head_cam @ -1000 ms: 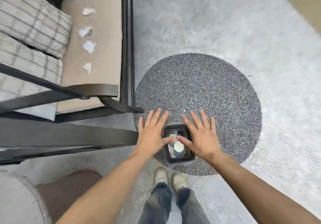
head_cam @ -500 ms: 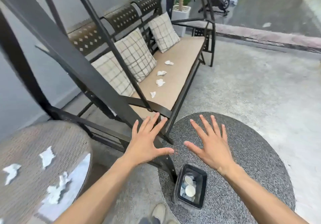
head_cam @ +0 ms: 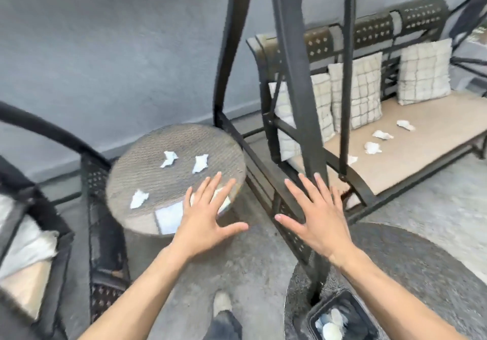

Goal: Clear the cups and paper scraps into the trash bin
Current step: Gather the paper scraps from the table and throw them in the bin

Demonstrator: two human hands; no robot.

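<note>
A dark metal swing bench (head_cam: 411,152) with a tan seat cushion fills the right side; three checked pillows (head_cam: 354,91) lean on its backrest and four white paper scraps (head_cam: 382,135) lie in a row along the seat. Left of it stands a round woven side table (head_cam: 147,171) carrying more paper scraps (head_cam: 200,163). A round speckled grey mat (head_cam: 421,266) lies at lower right, with the black trash bin (head_cam: 369,324) on its near edge, cups (head_cam: 332,331) inside. Both hands are empty with fingers spread: the left hand (head_cam: 205,221) hovers over the table's near edge, the right hand (head_cam: 319,218) in front of the swing frame.
</note>
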